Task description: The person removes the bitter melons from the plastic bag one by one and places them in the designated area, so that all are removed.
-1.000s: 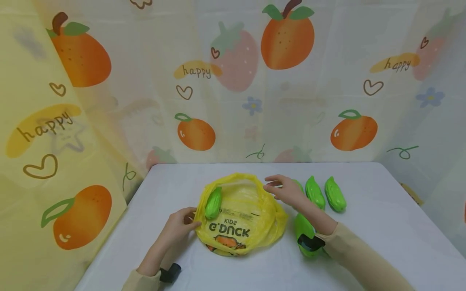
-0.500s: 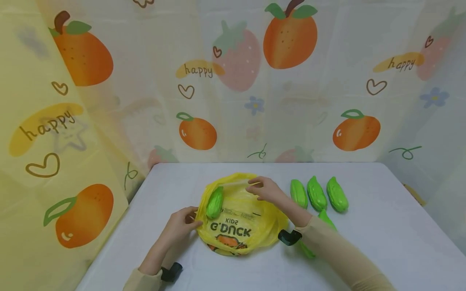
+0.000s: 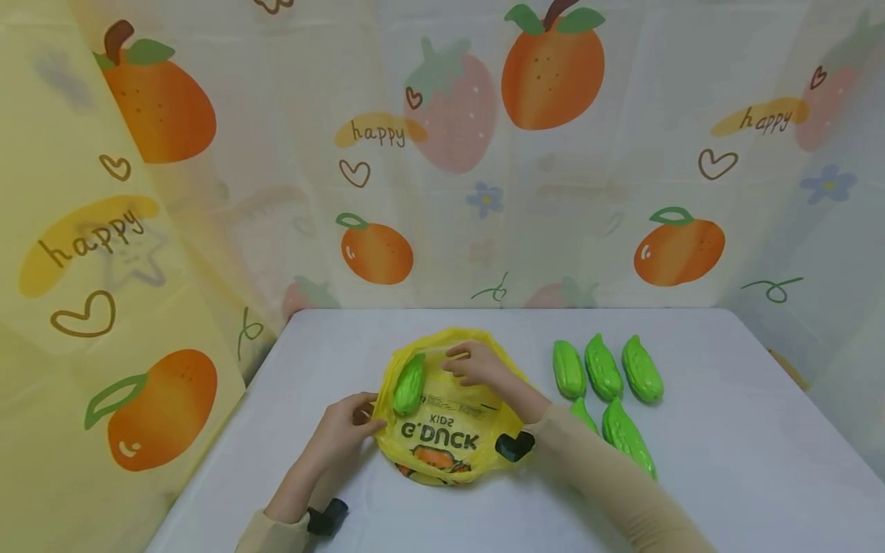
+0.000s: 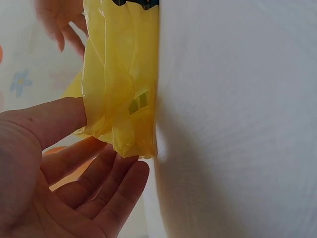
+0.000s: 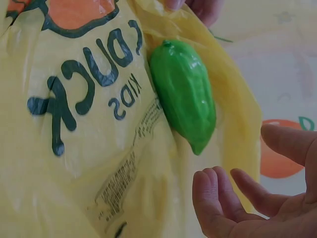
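Observation:
A yellow plastic bag (image 3: 442, 403), printed with "G.DUCK KIDS", lies on the table with its mouth spread open. Inside, along its left wall, is a glossy, ridged green toy that looks like a bitter melon (image 5: 183, 94). My left hand (image 3: 342, 426) holds the bag's left rim, with the thumb (image 4: 64, 119) over the edge and the fingers on the outside. Over the bag's mouth hovers my right hand (image 3: 480, 367), its fingers loosely bent with nothing between them. It is apart from the toy, as the right wrist view shows.
Right of the bag lie several more green toy melons, among them one at the back right (image 3: 641, 369) and one nearer (image 3: 628, 438). My right sleeve (image 3: 594, 476) partly covers the nearer ones. A fruit-print curtain (image 3: 567, 177) hangs behind the white table (image 3: 747, 461).
My right hand has moved left from the bag's right rim to above its mouth, uncovering more of the green melons on the right. The left hand keeps its place at the rim.

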A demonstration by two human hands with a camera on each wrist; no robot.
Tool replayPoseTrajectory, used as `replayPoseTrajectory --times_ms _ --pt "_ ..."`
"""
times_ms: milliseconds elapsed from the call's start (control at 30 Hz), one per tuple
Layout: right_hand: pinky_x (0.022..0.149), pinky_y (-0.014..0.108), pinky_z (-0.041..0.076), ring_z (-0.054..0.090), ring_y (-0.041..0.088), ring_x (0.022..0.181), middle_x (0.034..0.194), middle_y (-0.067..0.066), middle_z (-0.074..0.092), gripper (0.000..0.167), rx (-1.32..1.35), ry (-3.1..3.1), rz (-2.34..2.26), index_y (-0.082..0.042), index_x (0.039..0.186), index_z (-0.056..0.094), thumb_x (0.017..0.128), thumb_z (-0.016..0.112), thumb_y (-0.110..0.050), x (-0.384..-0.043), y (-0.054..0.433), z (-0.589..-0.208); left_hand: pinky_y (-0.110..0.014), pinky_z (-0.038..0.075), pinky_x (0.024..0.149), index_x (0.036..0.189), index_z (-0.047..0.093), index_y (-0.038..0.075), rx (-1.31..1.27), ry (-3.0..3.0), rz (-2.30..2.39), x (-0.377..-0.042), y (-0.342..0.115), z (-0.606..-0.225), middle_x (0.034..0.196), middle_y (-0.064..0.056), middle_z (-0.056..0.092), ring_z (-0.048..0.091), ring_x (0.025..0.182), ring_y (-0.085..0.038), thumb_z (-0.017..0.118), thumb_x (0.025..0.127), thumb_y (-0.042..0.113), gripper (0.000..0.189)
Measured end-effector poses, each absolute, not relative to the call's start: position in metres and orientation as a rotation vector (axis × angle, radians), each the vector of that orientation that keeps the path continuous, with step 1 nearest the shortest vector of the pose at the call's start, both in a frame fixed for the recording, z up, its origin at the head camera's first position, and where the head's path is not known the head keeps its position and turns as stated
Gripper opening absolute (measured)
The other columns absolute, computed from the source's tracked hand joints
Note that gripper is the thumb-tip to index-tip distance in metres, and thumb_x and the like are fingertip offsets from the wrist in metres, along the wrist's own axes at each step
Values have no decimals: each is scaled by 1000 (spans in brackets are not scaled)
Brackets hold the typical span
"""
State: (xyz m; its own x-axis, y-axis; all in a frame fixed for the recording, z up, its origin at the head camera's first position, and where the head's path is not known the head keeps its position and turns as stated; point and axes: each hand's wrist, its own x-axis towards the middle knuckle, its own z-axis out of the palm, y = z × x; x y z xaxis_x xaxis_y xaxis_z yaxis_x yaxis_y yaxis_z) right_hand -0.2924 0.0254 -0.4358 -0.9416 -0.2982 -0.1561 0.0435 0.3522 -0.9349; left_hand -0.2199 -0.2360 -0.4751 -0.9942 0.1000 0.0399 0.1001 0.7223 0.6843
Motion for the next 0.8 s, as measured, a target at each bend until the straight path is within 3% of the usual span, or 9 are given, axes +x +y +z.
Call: replayPoseTrajectory --times_ms 267,567,800 --pt "85 42 53 60 38 110 123 25 57 49 -184 2235 -1654 4 131 51 91 64 -22 -298 6 -448 -28 47 69 118 65 15 -160 -2924 -1154 -219 -234 -472 94 2 66 58 79 -9 76 80 25 40" --pt "77 37 54 65 30 92 105 24 64 56 -136 2213 -1651 7 130 49 89 66 -26 -302 -12 -458 -27 47 67 118 65 15 -167 -2921 -1158 -220 -236 -475 94 2 66 58 79 -9 77 80 25 41" --pt "85 39 53 62 35 106 120 25 58 59 -96 2155 -1719 9 130 47 86 70 -23 -303 -27 -466 -27 48 68 118 65 15 -168 -2911 -1163 -220 -237 -477 93 2 66 59 80 -10 77 80 24 42"
